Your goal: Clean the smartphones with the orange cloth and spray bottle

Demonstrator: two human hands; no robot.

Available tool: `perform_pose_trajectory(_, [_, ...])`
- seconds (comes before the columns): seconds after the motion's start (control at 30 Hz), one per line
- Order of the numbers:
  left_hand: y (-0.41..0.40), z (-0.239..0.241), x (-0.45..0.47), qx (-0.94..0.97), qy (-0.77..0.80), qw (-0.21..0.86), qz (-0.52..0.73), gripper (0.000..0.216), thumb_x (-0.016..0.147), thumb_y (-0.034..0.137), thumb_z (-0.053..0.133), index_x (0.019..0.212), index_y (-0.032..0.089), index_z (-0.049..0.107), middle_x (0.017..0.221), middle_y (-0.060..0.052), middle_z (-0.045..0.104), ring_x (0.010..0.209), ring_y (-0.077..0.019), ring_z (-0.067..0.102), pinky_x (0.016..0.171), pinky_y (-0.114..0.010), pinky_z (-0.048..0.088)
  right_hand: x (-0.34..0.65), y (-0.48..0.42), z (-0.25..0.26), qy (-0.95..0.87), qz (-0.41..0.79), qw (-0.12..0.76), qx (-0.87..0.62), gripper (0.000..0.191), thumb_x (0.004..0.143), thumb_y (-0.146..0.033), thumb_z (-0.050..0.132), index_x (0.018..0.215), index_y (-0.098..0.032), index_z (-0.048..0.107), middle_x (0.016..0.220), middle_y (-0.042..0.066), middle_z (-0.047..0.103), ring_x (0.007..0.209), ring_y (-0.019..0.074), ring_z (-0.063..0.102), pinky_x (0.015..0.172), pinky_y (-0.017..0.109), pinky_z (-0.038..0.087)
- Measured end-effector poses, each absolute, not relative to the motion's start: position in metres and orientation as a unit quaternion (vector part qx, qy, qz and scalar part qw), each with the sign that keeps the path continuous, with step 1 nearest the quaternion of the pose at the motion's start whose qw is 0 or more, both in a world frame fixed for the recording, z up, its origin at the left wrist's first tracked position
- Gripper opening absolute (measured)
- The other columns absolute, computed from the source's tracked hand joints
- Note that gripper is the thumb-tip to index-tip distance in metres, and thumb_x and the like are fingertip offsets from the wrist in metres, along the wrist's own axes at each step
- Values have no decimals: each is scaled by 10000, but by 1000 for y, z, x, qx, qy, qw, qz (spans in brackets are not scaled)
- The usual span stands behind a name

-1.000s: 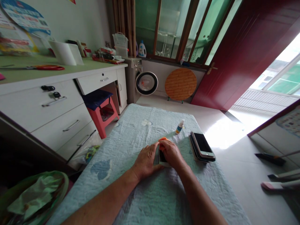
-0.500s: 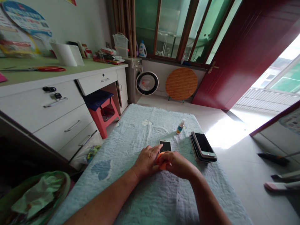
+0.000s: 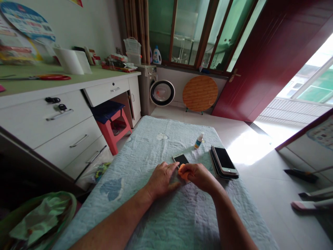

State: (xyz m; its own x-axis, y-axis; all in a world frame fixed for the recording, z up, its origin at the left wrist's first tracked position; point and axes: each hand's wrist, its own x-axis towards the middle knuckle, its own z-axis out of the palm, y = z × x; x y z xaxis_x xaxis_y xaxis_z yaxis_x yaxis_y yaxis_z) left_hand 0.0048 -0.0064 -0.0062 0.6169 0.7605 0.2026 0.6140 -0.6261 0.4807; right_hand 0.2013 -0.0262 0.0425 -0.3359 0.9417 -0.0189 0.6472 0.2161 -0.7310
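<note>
At the tabletop [image 3: 161, 222], under its pale blue quilted cover, my right grip [image 3: 200, 177] is closed around a wad of orange cloth [image 3: 183, 171] and presses it to the near end of a phone [image 3: 180, 159]. The phone lies flat and screen-up near the middle of the cover. My left grip [image 3: 162, 178] rests open with its palm down, and its fingertips touch the phone's near left corner.

As I judge it, the wiping goes best with the left fingers pinning that corner. The soft cover could otherwise let the phone slide or turn under the cloth. Short strokes along the glass, with light pressure, should keep the cloth bunched and the phone square.

A stack of phones [image 3: 223, 161] sits just to the right, near the tabletop's right edge, with the floor [image 3: 260, 194] below it. A wide sweep of my right elbow or wrist that way could nudge the stack toward the drop. A small bottle [image 3: 199, 140] stands upright beyond the phone, and a long forward stroke might tip it.

The widest stretch of cover lies to my left and toward me, well apart from the red stool [image 3: 113, 125] on the floor by the far left corner.
</note>
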Motion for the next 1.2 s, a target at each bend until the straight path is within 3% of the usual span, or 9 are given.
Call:
perform_pose_trajectory(0.13, [-7, -6, 7, 875, 397, 180, 209, 725, 778, 613, 625, 1350, 203, 452, 1224, -89, 634, 1009, -302, 569, 899, -433, 448, 196, -18, 29, -747, 250, 259, -559, 231, 756, -78, 469, 752, -198, 665, 687, -26, 645, 645, 106, 565, 634, 191, 385])
perform_pose_trajectory(0.47, [-17, 3, 25, 871, 427, 141, 200, 705, 734, 729, 589, 1192, 195, 565, 1196, -117, 612, 1029, -328, 556, 910, -462, 441, 197, 3, 2, -720, 136, 311, -605, 214, 779, -69, 463, 802, -199, 632, 832, 25, 671, 811, 160, 579, 759, 241, 402])
perform_pose_trajectory(0.63, [-17, 0, 28, 862, 445, 137, 200, 625, 751, 659, 627, 1165, 194, 570, 1198, -115, 592, 1049, -317, 561, 926, -468, 454, 194, -3, 10, -734, 139, 271, -607, 194, 785, -63, 481, 771, -195, 623, 786, 22, 655, 795, 164, 558, 746, 247, 382])
perform_pose_trajectory(0.8, [-17, -5, 20, 853, 456, 149, 206, 696, 725, 603, 682, 1253, 177, 524, 1361, -168, 507, 1193, -356, 510, 1005, -494, 417, 187, -15, 16, -758, 160, 252, -580, 183, 797, -64, 499, 782, -194, 627, 776, 12, 645, 796, 154, 545, 728, 234, 373])
perform_pose_trajectory(0.97, [-16, -5, 14, 857, 443, 161, 210, 638, 718, 419, 724, 1272, 171, 527, 1365, -148, 533, 1245, -323, 489, 1057, -455, 388, 178, -23, 16, -800, 174, 240, -522, 195, 793, -40, 504, 747, -190, 621, 748, 1, 618, 749, 130, 540, 700, 220, 370])
perform_pose_trajectory(1.2, [-8, -4, 11, 850, 449, 179, 210, 659, 708, 478, 729, 1269, 183, 549, 1362, -133, 551, 1221, -326, 512, 1040, -465, 403, 176, -16, 13, -783, 169, 262, -538, 183, 852, -87, 506, 770, -181, 640, 790, 21, 650, 769, 131, 568, 736, 224, 387])
